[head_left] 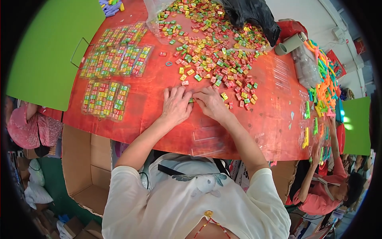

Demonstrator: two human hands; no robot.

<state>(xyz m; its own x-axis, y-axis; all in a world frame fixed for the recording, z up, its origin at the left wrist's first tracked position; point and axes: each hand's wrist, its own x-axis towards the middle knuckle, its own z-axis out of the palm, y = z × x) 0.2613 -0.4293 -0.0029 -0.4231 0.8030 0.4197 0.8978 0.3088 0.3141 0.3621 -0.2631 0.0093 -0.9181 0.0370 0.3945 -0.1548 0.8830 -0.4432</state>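
Hands: left hand and right hand curled in, actual grip can't be told
Small block: kept between both hands' fingertips, probably to be steadied
Loose blocks: heaped just ahead, presumably for easy reach
Clear packs: lined up leftward, filled with coloured block rows
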